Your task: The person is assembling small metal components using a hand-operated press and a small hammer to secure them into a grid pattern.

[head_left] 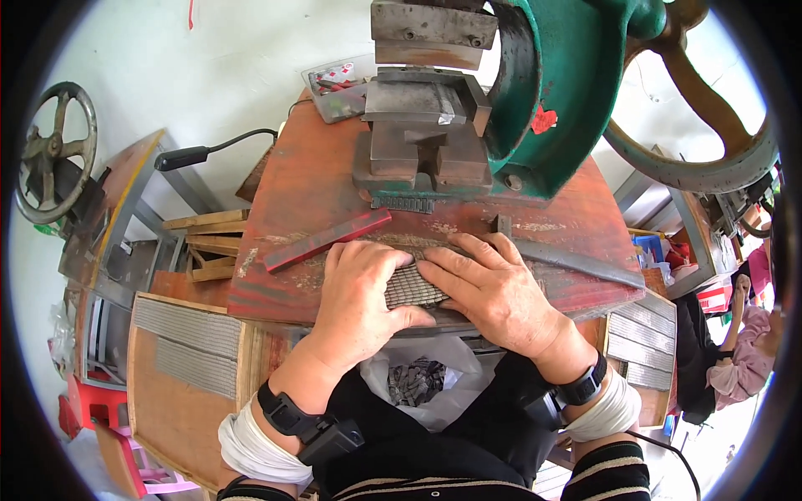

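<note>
At the near edge of the red worktable [326,188] lies a block of small grey metal pieces [411,286] packed in tight rows. My left hand [357,288] is closed round its left side, thumb along the near edge. From the right, my right hand [494,294] grips the block, its fingers together over the far corner. Parts of the block are hidden under both hands. Just beyond my left hand is a red bar [327,240], lying at a slant. A flat grey metal bar [576,264] extends rightward from beyond my right hand.
A green hand press [576,92] with steel dies [430,154] stands at the back. Wooden trays of metal strips flank me, left [188,334] and right [643,338]. Below the table edge hangs a white plastic bag [464,367] with metal pieces. Another person [743,351] is at far right.
</note>
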`<action>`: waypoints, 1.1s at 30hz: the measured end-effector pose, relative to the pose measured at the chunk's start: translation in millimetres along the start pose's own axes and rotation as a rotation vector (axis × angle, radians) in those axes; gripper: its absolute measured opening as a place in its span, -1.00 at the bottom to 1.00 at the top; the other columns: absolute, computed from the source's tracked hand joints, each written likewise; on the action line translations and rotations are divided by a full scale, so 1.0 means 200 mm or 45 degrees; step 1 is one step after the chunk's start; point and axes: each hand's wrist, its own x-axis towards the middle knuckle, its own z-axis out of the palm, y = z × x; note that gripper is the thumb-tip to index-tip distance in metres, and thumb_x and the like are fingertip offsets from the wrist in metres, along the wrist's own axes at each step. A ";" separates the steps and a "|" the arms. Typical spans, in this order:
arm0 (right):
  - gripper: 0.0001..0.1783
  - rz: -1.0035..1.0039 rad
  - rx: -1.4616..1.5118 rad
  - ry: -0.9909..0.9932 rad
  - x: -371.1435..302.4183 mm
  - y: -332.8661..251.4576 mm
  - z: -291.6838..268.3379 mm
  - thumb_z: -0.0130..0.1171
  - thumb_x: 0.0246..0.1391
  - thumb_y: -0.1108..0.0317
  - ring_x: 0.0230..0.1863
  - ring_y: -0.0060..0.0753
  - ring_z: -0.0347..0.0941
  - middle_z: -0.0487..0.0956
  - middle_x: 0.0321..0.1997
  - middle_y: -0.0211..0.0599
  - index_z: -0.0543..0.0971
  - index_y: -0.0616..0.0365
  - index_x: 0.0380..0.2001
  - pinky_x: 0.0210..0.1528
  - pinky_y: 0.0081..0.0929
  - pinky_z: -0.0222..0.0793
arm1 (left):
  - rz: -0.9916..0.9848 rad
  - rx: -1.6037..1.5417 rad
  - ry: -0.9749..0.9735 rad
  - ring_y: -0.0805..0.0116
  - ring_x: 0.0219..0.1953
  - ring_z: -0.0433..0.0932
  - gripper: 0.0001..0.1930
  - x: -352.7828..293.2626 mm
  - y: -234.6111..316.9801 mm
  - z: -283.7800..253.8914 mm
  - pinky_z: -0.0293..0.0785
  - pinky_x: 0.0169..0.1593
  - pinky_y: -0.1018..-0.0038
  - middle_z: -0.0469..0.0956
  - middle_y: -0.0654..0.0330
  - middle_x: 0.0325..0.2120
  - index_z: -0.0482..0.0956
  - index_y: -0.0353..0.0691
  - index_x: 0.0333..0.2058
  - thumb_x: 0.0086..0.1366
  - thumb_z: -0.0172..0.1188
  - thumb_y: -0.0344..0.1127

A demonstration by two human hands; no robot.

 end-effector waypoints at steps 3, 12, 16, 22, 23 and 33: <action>-0.42 -0.026 -0.086 0.009 0.01 -0.01 -0.01 0.33 -0.13 0.26 0.17 -0.16 0.37 0.50 0.13 -0.33 0.53 0.05 0.06 0.12 -0.09 0.26 | 0.066 -0.062 -0.069 0.04 0.00 0.41 -0.32 -0.02 -0.05 -0.05 0.29 0.14 0.17 0.52 0.07 -0.13 0.52 -0.30 -0.05 -0.20 0.58 -0.22; -0.48 -0.051 -0.057 0.129 -0.02 0.00 0.01 0.37 -0.25 0.23 0.11 -0.16 0.42 0.58 0.03 -0.32 0.63 0.08 -0.10 0.12 -0.14 0.29 | -0.038 -0.088 0.024 0.07 -0.02 0.41 -0.43 -0.07 -0.04 -0.07 0.29 0.14 0.19 0.53 0.14 -0.17 0.56 -0.23 -0.12 -0.19 0.55 -0.34; -0.48 -0.041 -0.104 0.157 -0.02 -0.01 0.02 0.37 -0.30 0.23 0.08 -0.17 0.43 0.59 -0.02 -0.35 0.64 0.09 -0.14 0.08 -0.14 0.32 | -0.020 -0.066 -0.012 0.10 -0.03 0.41 -0.44 -0.06 -0.05 -0.08 0.23 0.16 0.16 0.53 0.15 -0.19 0.57 -0.21 -0.14 -0.19 0.54 -0.28; -0.49 -0.076 -0.172 0.166 0.02 0.00 0.00 0.39 -0.39 0.26 0.02 -0.16 0.46 0.60 -0.06 -0.32 0.65 0.11 -0.20 0.00 -0.21 0.39 | -0.008 0.027 0.048 0.07 -0.05 0.43 -0.46 -0.02 -0.04 -0.06 0.22 0.16 0.17 0.53 0.12 -0.21 0.53 -0.28 -0.18 -0.22 0.49 -0.35; -0.49 -0.075 -0.165 0.151 0.01 -0.01 0.00 0.39 -0.39 0.26 0.02 -0.16 0.46 0.60 -0.06 -0.32 0.65 0.11 -0.20 0.00 -0.21 0.39 | -0.021 0.017 0.044 0.07 -0.05 0.43 -0.46 -0.04 -0.04 -0.05 0.22 0.16 0.17 0.53 0.12 -0.21 0.53 -0.28 -0.18 -0.22 0.49 -0.35; -0.48 -0.028 0.032 0.231 -0.02 0.00 0.04 0.44 -0.37 0.37 -0.12 -0.12 0.51 0.62 -0.13 -0.24 0.65 0.22 -0.18 -0.07 -0.31 0.52 | -0.119 0.065 -0.064 0.11 0.01 0.40 -0.45 -0.01 0.01 -0.09 0.19 0.20 0.14 0.51 0.11 -0.17 0.55 -0.27 -0.15 -0.18 0.50 -0.24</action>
